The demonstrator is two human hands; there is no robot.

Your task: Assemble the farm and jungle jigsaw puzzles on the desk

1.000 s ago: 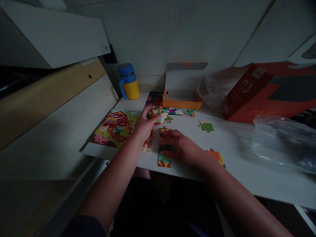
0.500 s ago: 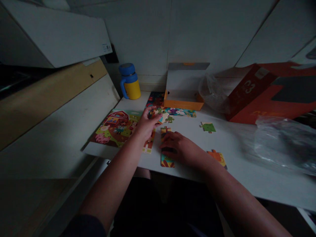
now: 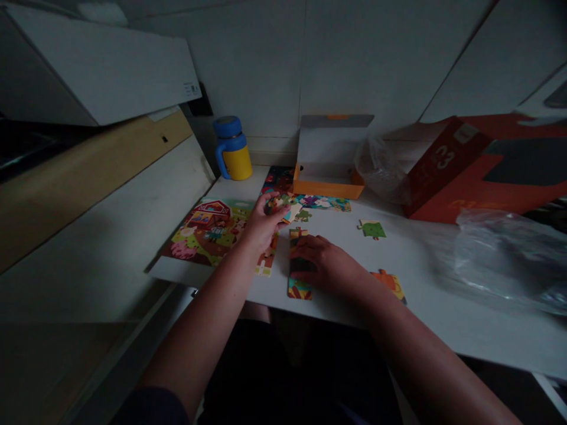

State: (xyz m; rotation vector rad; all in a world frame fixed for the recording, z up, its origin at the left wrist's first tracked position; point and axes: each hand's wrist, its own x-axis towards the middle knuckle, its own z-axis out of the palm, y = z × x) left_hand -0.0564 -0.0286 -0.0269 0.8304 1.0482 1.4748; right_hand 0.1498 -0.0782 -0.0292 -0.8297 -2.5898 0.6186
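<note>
My left hand (image 3: 264, 221) is closed around several colourful jigsaw puzzle pieces (image 3: 293, 212), held above the table between thumb and fingers. My right hand (image 3: 322, 262) curls its fingers over a narrow strip of joined puzzle pieces (image 3: 300, 289) near the table's front edge, covering its middle. Left of that strip, partly behind my left forearm, lies a puzzle picture of a farm (image 3: 208, 227) with a red barn. A green puzzle piece (image 3: 372, 229) lies apart on the right, and an orange one (image 3: 388, 283) is partly covered by my right forearm.
An open orange box (image 3: 330, 188) stands at the back, with a dark colourful puzzle picture (image 3: 280, 179) beside it. A blue and yellow mug (image 3: 238, 160) stands back left. Clear plastic bags (image 3: 509, 260) and a red box (image 3: 447, 162) occupy the right; cartons (image 3: 146, 71) the left.
My right fingers have shifted very slightly on the puzzle strip. My left hand keeps its hold on the pieces, and the view has moved a little.
</note>
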